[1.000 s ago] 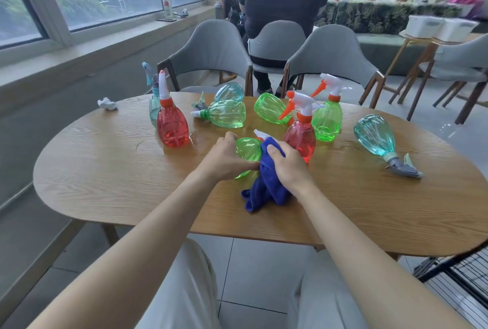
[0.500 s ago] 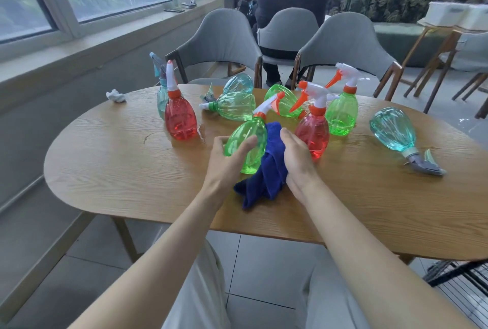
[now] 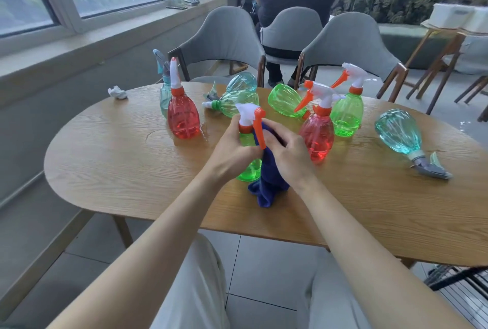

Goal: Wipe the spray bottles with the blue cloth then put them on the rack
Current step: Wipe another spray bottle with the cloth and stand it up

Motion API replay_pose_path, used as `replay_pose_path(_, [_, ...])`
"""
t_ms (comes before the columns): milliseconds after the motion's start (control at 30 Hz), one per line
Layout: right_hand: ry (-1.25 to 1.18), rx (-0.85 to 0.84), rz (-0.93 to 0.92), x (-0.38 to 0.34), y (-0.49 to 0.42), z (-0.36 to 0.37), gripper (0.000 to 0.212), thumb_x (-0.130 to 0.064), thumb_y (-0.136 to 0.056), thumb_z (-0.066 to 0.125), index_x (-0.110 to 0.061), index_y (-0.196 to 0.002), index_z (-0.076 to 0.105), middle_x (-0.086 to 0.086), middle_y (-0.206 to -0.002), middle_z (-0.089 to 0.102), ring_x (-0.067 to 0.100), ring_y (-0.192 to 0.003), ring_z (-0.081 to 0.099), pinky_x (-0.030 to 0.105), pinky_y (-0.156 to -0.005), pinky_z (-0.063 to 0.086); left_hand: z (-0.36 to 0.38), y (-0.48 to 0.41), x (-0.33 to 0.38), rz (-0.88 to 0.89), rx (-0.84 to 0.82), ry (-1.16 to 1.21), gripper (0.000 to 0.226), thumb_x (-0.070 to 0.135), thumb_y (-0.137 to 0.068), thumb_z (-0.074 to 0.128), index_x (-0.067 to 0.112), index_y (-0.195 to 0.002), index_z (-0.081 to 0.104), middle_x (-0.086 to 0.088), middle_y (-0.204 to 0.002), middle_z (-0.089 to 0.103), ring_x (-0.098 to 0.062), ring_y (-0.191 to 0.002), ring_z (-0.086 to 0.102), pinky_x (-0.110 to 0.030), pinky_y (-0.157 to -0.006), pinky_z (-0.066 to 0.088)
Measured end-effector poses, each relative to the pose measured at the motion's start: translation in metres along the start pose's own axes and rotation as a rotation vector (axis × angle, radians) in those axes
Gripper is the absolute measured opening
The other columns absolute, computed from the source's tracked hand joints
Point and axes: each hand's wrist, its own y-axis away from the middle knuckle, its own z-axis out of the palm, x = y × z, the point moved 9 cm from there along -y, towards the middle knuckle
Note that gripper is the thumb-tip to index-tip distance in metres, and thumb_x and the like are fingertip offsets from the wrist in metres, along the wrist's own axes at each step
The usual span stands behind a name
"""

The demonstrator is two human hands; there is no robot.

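Observation:
My left hand (image 3: pixel 233 150) grips a green spray bottle (image 3: pixel 249 170) with a white and orange trigger head, held upright just above the wooden table (image 3: pixel 118 170). My right hand (image 3: pixel 287 155) holds the blue cloth (image 3: pixel 269 183) against the bottle's right side; the cloth's end hangs down to the table. Several other spray bottles sit behind: a red one (image 3: pixel 183 116) standing at the left, a red one (image 3: pixel 318 136) and a green one (image 3: pixel 346 112) standing at the right, green ones lying at the back, and a teal one (image 3: pixel 398 132) lying far right.
A black wire rack (image 3: pixel 459 283) shows at the bottom right, below the table edge. Grey chairs (image 3: pixel 348 38) stand behind the table, and a person in black sits beyond them. A crumpled white tissue (image 3: pixel 117 92) lies at the table's far left.
The green bottle lay on the table under my hands; my left hand has lifted it and stood it upright, while my right hand brought the blue cloth up against its side.

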Motion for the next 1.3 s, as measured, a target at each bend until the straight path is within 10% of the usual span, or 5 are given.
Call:
replay_pose_path(233, [-0.001, 0.0, 0.12, 0.014, -0.017, 0.006, 0.037, -0.044, -0.11, 0.046, -0.029, -0.131, 0.073, -0.018, -0.121, 0.074, 0.001, -0.119, 0.064, 0.035, -0.112, 0.047, 0.007, 0.006, 0.007, 0.008, -0.025, -0.034, 0.063, 0.022, -0.094, 0.069, 0.049, -0.145, 0.047, 0.024, -0.126, 0.068, -0.001, -0.119, 0.063, -0.028, -0.103, 0.049])
replay_pose_path(767, [-0.032, 0.115, 0.222, 0.027, -0.015, -0.003, 0.03, -0.053, -0.099, 0.067, -0.023, -0.098, 0.069, -0.003, -0.093, 0.071, 0.015, -0.083, 0.067, 0.033, -0.074, 0.053, 0.006, 0.009, 0.008, 0.008, -0.096, 0.127, 0.039, 0.019, -0.103, 0.061, 0.036, -0.138, 0.058, 0.019, -0.125, 0.07, 0.011, -0.117, 0.061, -0.015, -0.094, 0.044])
replay_pose_path(900, [-0.059, 0.101, 0.249, 0.033, -0.008, -0.002, 0.028, -0.051, -0.103, 0.058, -0.03, -0.102, 0.078, -0.013, -0.099, 0.077, 0.009, -0.1, 0.071, 0.035, -0.095, 0.056, 0.009, 0.006, 0.005, 0.042, -0.067, 0.089, 0.03, 0.032, -0.11, 0.058, 0.029, -0.139, 0.059, 0.019, -0.122, 0.069, 0.018, -0.109, 0.06, -0.002, -0.087, 0.043])
replay_pose_path(1167, [-0.192, 0.08, 0.143, 0.03, 0.009, 0.007, 0.025, -0.028, -0.109, 0.054, -0.034, -0.125, 0.073, -0.017, -0.118, 0.074, 0.003, -0.115, 0.066, 0.028, -0.104, 0.05, 0.007, -0.003, -0.007, 0.131, 0.037, -0.074, 0.012, 0.042, -0.107, 0.055, 0.03, -0.106, 0.055, -0.003, -0.114, 0.056, -0.029, -0.116, 0.053, -0.048, -0.106, 0.047])
replay_pose_path(1300, [-0.057, 0.084, 0.134, 0.028, 0.0, 0.007, 0.024, -0.04, -0.109, 0.052, -0.037, -0.124, 0.071, -0.018, -0.113, 0.072, 0.005, -0.11, 0.066, 0.031, -0.099, 0.051, 0.006, 0.0, -0.001, 0.184, 0.059, -0.09, 0.009, 0.033, -0.109, 0.056, 0.024, -0.11, 0.054, -0.002, -0.115, 0.049, -0.023, -0.115, 0.049, -0.03, -0.103, 0.042])
